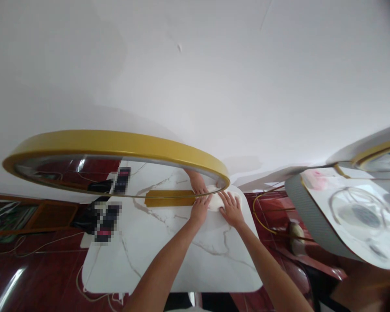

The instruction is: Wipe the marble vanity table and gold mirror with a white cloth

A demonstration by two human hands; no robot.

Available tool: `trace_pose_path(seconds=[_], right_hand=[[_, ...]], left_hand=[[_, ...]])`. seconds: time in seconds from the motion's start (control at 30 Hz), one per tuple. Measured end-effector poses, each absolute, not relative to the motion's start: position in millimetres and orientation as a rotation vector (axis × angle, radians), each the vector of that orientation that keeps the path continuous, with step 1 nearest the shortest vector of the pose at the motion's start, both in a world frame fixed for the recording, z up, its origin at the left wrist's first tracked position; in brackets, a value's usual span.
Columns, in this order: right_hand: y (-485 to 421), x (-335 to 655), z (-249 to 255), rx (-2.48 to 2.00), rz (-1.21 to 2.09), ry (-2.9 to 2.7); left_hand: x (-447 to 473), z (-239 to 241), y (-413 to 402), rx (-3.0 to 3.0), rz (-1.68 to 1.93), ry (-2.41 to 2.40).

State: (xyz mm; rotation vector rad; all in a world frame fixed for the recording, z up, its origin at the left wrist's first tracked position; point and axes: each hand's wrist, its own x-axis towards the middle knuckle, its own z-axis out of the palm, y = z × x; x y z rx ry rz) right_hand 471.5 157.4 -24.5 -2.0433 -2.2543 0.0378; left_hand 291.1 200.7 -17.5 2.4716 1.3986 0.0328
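My right hand (pixel 231 209) lies with its fingers spread on a white, soft-looking pad or folded cloth (pixel 238 197) at the far right part of the table. I cannot make out exactly what the white thing is. My left hand (pixel 200 209) rests beside it with fingers stretched out, close to the right end of the gold mirror base (pixel 169 201) and the left edge of the white thing. Both palms face down on the white marble-patterned table (pixel 188 251). Part of the white thing is hidden by my hands and the mirror rim.
A large gold-rimmed mirror (pixel 117 142) stands over the table's back, against the white wall. Pixelated dark boxes (pixel 108 221) and a black bag (pixel 86 219) are at the left. Cables trail over the red floor. A second white table (pixel 347 208) stands at the right.
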Motion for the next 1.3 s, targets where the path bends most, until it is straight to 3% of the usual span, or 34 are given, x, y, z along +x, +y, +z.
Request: trace_pose_path(seconds=[0.63, 1.3], right_hand=[[143.6, 510.7, -12.3, -2.038, 0.096, -2.274], [-68.6, 477.8, -17.1, -2.050, 0.251, -2.196]], left_hand=[[325.2, -9.7, 189.8, 2.472, 0.044, 1.306], [270.7, -24.6, -8.2, 2.588, 0.060, 1.055]])
